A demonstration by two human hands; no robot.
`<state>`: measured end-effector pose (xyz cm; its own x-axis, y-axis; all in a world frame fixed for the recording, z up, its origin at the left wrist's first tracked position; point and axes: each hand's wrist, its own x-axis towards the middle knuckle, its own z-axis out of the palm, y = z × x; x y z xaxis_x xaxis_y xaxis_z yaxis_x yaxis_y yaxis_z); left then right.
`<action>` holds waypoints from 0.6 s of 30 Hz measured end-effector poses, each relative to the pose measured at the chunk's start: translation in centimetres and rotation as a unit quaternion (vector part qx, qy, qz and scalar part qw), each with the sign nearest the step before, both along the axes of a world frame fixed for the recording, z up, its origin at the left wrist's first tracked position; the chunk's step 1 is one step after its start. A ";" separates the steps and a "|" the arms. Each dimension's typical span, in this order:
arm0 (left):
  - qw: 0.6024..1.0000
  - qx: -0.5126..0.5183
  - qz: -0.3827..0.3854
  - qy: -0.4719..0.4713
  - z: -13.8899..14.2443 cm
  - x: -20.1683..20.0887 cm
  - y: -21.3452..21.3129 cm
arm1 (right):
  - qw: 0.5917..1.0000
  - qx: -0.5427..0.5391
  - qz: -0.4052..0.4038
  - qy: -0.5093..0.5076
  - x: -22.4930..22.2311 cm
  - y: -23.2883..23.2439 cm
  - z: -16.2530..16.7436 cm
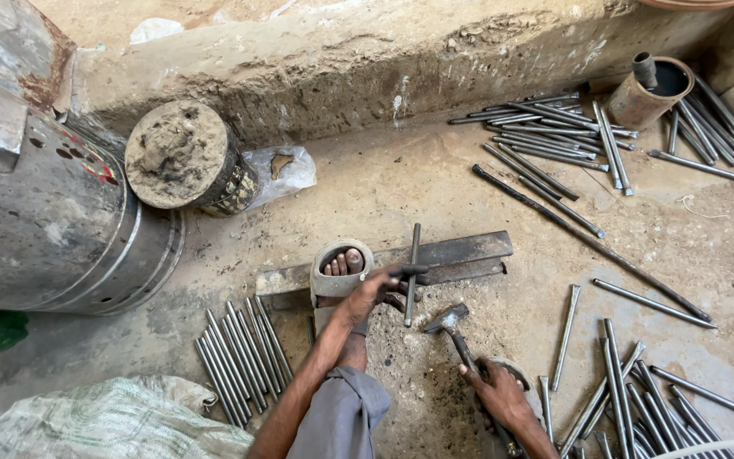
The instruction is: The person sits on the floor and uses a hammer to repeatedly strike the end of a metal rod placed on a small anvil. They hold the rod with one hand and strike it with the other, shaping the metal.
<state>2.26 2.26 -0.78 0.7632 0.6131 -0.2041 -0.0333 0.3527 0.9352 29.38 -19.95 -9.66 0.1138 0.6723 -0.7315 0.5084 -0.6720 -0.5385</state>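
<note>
My left hand grips a short steel rod and holds it across a flat steel bar lying on the ground. A sandalled foot presses on the bar just left of that hand. My right hand holds the handle of a hammer, whose head hovers low, just right of the rod's near end. Both forearms come in from the bottom edge.
Bundles of similar rods lie at the lower left, lower right and far right. A long thin rod crosses the floor. A large metal drum, a dirt-capped cylinder, a rusty can and a sack surround the spot.
</note>
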 end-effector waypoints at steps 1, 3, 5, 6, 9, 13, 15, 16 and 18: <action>0.999 -0.009 0.002 0.054 -0.4 0.2 0.1 | 1.000 -0.002 0.001 -0.001 0.0 0.0 -0.1; 0.986 0.135 -0.004 0.095 -1.6 0.4 0.2 | 1.000 -0.008 -0.005 0.009 0.1 -0.1 -0.3; 0.961 0.215 0.002 0.171 -2.9 0.4 0.1 | 1.000 -0.006 -0.010 0.011 0.1 -0.1 -0.4; 0.948 0.224 0.012 0.226 -3.5 0.5 0.0 | 1.000 -0.001 -0.011 0.009 0.1 -0.1 -0.3; 0.935 0.219 0.019 0.277 -4.1 0.5 -0.2 | 1.000 -0.012 -0.014 0.006 -0.1 0.0 -0.1; 0.948 0.195 0.013 0.251 -2.4 0.7 -0.7 | 0.999 -0.019 -0.023 0.011 -0.2 0.1 0.6; 0.970 0.088 0.017 0.227 -0.5 1.0 -1.1 | 0.999 -0.023 -0.028 0.017 -0.3 0.2 0.9; 0.976 0.034 0.020 0.214 0.3 1.2 -1.3 | 0.999 -0.025 -0.030 0.020 -0.3 0.3 1.0; 0.967 0.189 0.028 0.167 1.8 1.4 -1.5 | 0.999 -0.028 -0.034 0.021 -0.4 0.3 1.2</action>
<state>3.63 0.78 1.00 0.6570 0.7305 -0.1863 0.2831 -0.0101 0.9590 28.96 -19.62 -8.41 0.1260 0.6217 -0.7730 0.4388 -0.7338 -0.5186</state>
